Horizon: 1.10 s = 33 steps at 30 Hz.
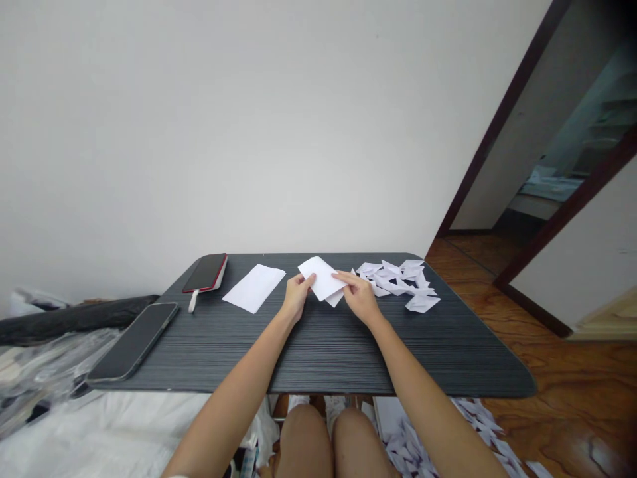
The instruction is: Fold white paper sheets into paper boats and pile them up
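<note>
Both of my hands hold a folded sheet of white paper (321, 277) a little above the middle of the dark table. My left hand (297, 297) pinches its left edge, thumb on top. On its right side, my right hand (359, 295) grips the paper with the fingers lying over the edge. A folded flap shows under the lower right of the sheet. Left of my hands lies a flat stack of white paper (255, 288). Close by my right hand is a loose pile of folded white paper pieces (395, 277).
The dark table (328, 362) stands against a white wall. On its left are a red-edged notebook (205, 273) with a white tab and a large phone (134, 342). More folded papers (411, 451) lie below on the floor. Plastic-wrapped stuff (64, 358) is at the left.
</note>
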Each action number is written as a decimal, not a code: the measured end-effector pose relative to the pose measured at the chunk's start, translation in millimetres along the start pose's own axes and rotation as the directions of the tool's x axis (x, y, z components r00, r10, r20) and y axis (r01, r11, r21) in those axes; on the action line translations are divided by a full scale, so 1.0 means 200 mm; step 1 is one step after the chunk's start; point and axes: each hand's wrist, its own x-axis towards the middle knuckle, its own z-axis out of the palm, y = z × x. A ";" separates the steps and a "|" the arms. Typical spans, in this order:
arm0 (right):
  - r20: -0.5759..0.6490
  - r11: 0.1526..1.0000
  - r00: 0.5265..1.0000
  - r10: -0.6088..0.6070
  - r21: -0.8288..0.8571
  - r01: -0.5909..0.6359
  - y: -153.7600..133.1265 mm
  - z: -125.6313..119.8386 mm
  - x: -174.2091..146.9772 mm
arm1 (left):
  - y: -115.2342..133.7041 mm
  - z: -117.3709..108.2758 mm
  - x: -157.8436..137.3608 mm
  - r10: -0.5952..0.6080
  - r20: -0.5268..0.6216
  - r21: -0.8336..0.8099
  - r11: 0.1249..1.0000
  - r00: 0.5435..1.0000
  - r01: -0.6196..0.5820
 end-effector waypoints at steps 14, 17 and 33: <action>0.305 0.884 0.918 0.253 0.313 -0.348 -0.03 0.00 0.00 | 0.06 -0.03 -0.03 -0.077 0.322 0.552 0.825 0.944 -0.121; 0.277 0.911 0.921 0.272 0.234 -0.340 0.00 0.02 0.00 | 0.16 -0.09 0.00 0.279 0.177 0.729 0.607 0.944 -0.316; 0.343 0.923 0.907 0.242 0.206 -0.324 0.01 0.07 -0.02 | 0.40 -0.78 0.03 0.571 -0.343 0.908 -0.002 0.746 0.419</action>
